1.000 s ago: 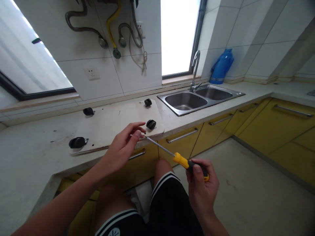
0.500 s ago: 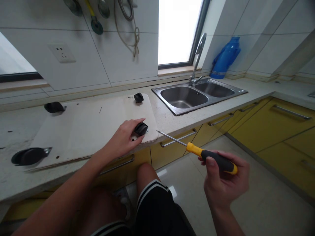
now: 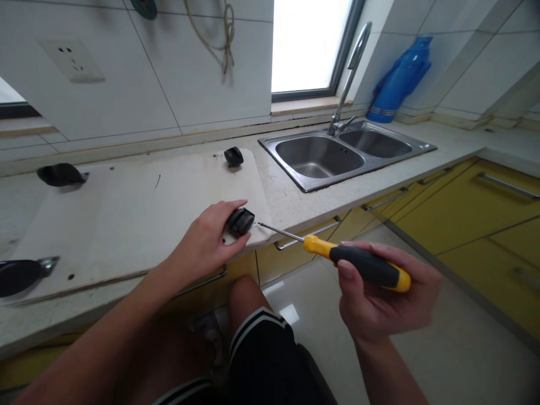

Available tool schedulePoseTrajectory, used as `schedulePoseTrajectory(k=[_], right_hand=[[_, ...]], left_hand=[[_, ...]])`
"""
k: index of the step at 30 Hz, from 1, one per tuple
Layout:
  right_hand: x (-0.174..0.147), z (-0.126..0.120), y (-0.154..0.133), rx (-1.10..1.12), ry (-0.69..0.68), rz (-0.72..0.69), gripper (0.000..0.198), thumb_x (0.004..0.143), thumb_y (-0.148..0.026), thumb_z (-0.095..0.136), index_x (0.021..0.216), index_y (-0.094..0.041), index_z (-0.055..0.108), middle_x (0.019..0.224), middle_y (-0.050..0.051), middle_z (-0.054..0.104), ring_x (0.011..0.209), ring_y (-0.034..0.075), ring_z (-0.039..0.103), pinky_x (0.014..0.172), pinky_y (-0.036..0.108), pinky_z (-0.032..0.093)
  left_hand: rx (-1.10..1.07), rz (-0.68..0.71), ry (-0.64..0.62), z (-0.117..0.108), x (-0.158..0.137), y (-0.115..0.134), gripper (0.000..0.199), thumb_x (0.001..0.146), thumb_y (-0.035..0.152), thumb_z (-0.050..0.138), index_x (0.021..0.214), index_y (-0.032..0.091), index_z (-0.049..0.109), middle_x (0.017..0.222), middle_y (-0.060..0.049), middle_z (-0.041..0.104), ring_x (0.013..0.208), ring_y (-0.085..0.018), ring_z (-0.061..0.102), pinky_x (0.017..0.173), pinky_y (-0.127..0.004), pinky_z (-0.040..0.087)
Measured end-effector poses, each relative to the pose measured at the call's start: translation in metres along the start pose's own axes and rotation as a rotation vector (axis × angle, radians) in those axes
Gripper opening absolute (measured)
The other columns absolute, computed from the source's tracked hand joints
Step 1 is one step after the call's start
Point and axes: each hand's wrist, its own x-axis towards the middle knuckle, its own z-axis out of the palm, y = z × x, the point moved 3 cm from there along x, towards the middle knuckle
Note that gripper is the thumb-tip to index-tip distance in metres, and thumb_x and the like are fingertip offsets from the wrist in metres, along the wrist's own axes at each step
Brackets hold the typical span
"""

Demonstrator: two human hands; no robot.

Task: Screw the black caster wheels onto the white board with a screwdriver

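Observation:
With thumb and fingers, my left hand (image 3: 206, 233) grips a black caster wheel (image 3: 241, 223) at the near right corner of a white board (image 3: 126, 208). The board lies on the countertop. A screwdriver (image 3: 358, 263) with a yellow and black handle is in my right hand (image 3: 388, 304). Its metal shaft points left, and the tip is beside the small metal plate of the gripped caster; whether it touches a screw I cannot tell. Another black caster (image 3: 233, 157) stands at the far right corner. Two more sit at the left, a far caster (image 3: 61, 175) and a near caster (image 3: 25, 277).
A steel double sink (image 3: 318, 157) with a tall faucet (image 3: 354, 73) is set in the countertop on the right. Behind it stands a blue thermos (image 3: 399, 79). Yellow cabinets (image 3: 476, 208) with metal handles run below. A wall socket (image 3: 71, 61) is at upper left.
The screwdriver has moved left, bringing its tip up to the caster held by my left hand. The camera view has tilted down and come a little closer.

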Motion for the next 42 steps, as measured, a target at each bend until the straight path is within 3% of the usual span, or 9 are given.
schedulePoseTrajectory(k=[7,20,36,39,42], right_hand=[[0.001,0.000,0.001,-0.044,0.007,0.004,0.048,0.083,-0.025,0.094,0.126,-0.023,0.074,0.102,0.003,0.075,0.083,0.021,0.079,0.072,0.040,0.067],[0.010,0.013,0.002,0.062,-0.062,-0.073,0.060,0.073,-0.007,0.096,0.128,-0.014,0.075,0.106,0.004,0.078,0.084,0.017,0.080,0.075,0.030,0.068],[0.020,0.021,-0.008,0.019,-0.149,-0.047,0.059,0.079,-0.016,0.095,0.134,-0.019,0.075,0.109,0.003,0.077,0.086,0.018,0.080,0.078,0.033,0.065],[0.038,0.029,-0.016,0.006,-0.234,0.009,0.056,0.086,-0.022,0.093,0.139,-0.024,0.074,0.115,0.003,0.075,0.090,0.020,0.079,0.081,0.038,0.065],[0.068,0.049,-0.027,-0.009,-0.449,-0.037,0.054,0.093,-0.024,0.087,0.144,-0.027,0.068,0.122,0.004,0.075,0.093,0.018,0.075,0.080,0.037,0.065]], left_hand=[[0.008,0.007,0.009,0.000,0.002,-0.003,0.048,0.098,0.032,0.066,0.145,0.021,0.063,0.128,-0.010,0.076,0.114,-0.029,0.073,0.102,-0.041,0.057],[0.046,0.039,0.067,0.005,0.001,-0.003,0.042,0.097,0.028,0.069,0.138,0.022,0.065,0.123,-0.008,0.077,0.111,-0.027,0.074,0.099,-0.041,0.059],[0.027,0.047,0.099,0.009,0.000,-0.003,0.041,0.096,0.025,0.068,0.137,0.023,0.064,0.124,-0.008,0.077,0.112,-0.027,0.074,0.101,-0.040,0.060],[0.022,0.045,0.103,0.010,0.000,-0.004,0.042,0.095,0.025,0.068,0.137,0.023,0.064,0.125,-0.007,0.077,0.112,-0.027,0.074,0.100,-0.040,0.060],[0.016,0.043,0.106,0.011,0.000,-0.005,0.042,0.094,0.025,0.069,0.136,0.024,0.063,0.126,-0.007,0.077,0.113,-0.028,0.074,0.101,-0.041,0.059]])
